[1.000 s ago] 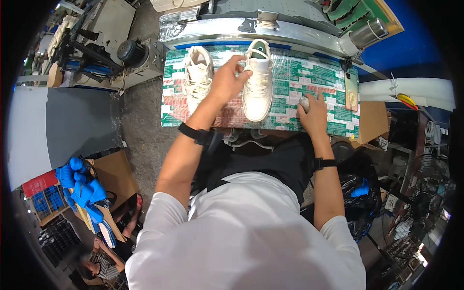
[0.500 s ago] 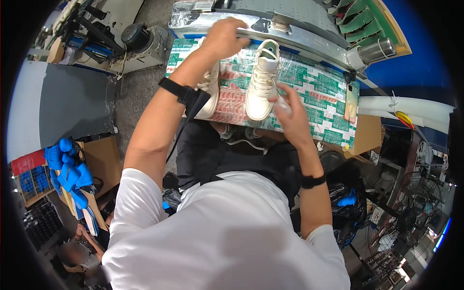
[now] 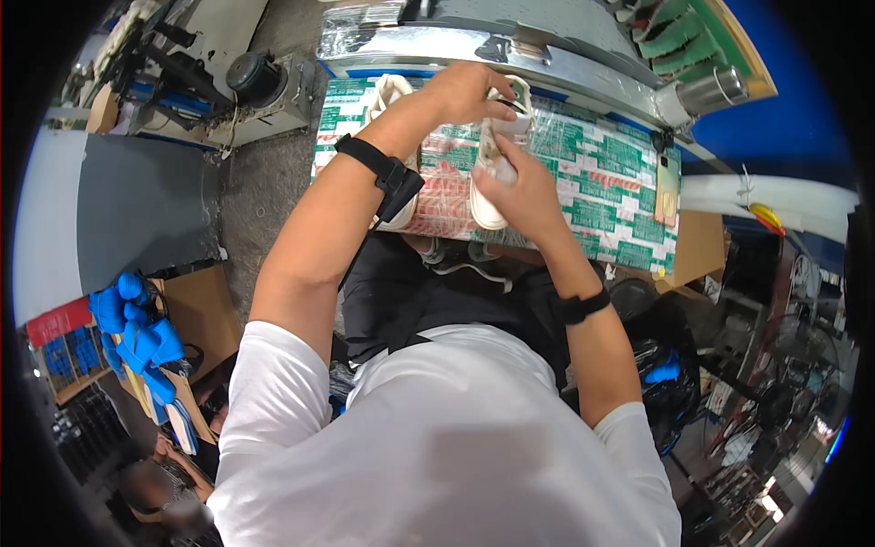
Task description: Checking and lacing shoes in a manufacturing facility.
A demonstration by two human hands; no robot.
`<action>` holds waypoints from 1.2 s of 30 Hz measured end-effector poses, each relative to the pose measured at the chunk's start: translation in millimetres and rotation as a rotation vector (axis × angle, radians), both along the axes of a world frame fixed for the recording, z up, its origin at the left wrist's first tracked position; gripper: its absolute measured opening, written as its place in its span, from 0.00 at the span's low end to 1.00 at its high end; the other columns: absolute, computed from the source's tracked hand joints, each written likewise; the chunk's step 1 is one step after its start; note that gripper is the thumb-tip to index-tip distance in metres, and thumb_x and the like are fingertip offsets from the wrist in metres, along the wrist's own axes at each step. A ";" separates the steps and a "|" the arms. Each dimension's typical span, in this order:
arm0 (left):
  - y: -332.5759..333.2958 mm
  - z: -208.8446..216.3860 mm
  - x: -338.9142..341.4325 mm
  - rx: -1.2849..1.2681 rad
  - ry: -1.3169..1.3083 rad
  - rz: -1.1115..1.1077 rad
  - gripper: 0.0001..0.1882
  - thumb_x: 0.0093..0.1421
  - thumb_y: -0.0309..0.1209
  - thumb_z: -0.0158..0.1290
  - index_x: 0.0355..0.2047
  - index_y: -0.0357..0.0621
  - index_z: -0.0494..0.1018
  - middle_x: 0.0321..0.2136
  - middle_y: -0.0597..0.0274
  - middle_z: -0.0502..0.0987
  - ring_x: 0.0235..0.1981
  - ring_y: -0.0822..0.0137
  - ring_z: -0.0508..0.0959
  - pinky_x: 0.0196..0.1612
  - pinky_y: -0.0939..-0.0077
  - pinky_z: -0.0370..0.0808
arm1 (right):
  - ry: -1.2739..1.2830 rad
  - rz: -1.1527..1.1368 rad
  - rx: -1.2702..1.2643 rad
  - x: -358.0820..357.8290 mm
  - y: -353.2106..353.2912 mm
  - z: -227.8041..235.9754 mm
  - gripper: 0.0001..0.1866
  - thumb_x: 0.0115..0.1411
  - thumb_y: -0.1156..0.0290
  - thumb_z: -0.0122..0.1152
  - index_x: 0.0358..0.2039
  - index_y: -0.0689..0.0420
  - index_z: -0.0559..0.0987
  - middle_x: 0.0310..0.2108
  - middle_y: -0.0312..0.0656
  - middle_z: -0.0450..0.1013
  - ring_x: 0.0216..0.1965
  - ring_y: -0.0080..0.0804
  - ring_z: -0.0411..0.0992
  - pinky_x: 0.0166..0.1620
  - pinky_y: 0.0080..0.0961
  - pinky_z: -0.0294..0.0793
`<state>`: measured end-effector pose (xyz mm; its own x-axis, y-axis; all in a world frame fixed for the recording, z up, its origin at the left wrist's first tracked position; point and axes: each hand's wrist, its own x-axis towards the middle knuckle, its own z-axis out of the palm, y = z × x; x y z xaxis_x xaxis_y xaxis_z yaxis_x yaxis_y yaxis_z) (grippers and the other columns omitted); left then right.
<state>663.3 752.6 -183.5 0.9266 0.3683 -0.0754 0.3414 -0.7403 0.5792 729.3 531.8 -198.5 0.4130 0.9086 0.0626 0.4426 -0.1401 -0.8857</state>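
A cream lace-up sneaker (image 3: 488,214) lies toe toward me on the taped board, partly covered by my hands. Bent over its tongue and collar is my left hand (image 3: 469,94), its fingers closed on the upper end of the shoe. My right hand (image 3: 521,187) is closed over the laces from the right side, with a small whitish piece at its fingers that I cannot make out. The matching sneaker (image 3: 394,91) stands to the left, mostly behind my left forearm.
Green, white and red printed tape under clear film covers the board (image 3: 602,182). A phone (image 3: 667,191) lies at its right end. A metal rail (image 3: 583,68) with a cylinder (image 3: 711,89) runs along the far side. A motor (image 3: 253,77) stands far left; a person (image 3: 159,483) is lower left.
My left hand has come down and right, from beyond the sneakers onto the right shoe's collar. My right hand has moved left from beside that shoe onto its laces.
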 end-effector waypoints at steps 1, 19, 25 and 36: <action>4.5 -4.2 0.9 -0.011 -0.013 0.038 0.25 0.63 0.47 0.74 0.55 0.49 0.89 0.62 0.55 0.85 0.59 0.48 0.86 0.64 0.59 0.81 | 0.230 0.009 -0.087 -3.0 5.0 15.9 0.40 0.60 0.46 0.78 0.56 0.72 0.83 0.46 0.64 0.84 0.49 0.60 0.84 0.56 0.46 0.81; -19.1 -12.7 13.2 -0.002 -0.114 0.208 0.33 0.61 0.55 0.73 0.57 0.43 0.86 0.56 0.47 0.87 0.54 0.47 0.88 0.58 0.57 0.84 | -0.601 0.107 0.062 55.0 -51.5 -4.9 0.49 0.53 0.54 0.79 0.69 0.72 0.74 0.43 0.56 0.81 0.45 0.55 0.80 0.52 0.48 0.79; -24.1 -12.3 12.8 -0.052 -0.045 0.246 0.30 0.66 0.49 0.72 0.58 0.40 0.85 0.64 0.51 0.84 0.59 0.53 0.88 0.56 0.60 0.85 | -0.381 0.140 -0.204 36.1 -77.0 51.5 0.46 0.55 0.53 0.77 0.67 0.71 0.76 0.43 0.58 0.81 0.46 0.58 0.81 0.52 0.49 0.80; -18.2 -22.7 13.9 -0.160 -0.201 0.212 0.32 0.66 0.45 0.74 0.63 0.41 0.81 0.62 0.51 0.85 0.60 0.53 0.87 0.54 0.61 0.86 | -0.415 0.000 -0.115 66.5 -57.2 6.5 0.47 0.57 0.54 0.76 0.70 0.73 0.73 0.49 0.59 0.80 0.52 0.60 0.79 0.58 0.50 0.78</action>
<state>677.2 734.5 -206.1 0.8327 0.5530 0.0288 0.3450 -0.5588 0.7542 795.8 474.6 -191.9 0.3742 0.9193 0.1221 0.7581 -0.2274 -0.6113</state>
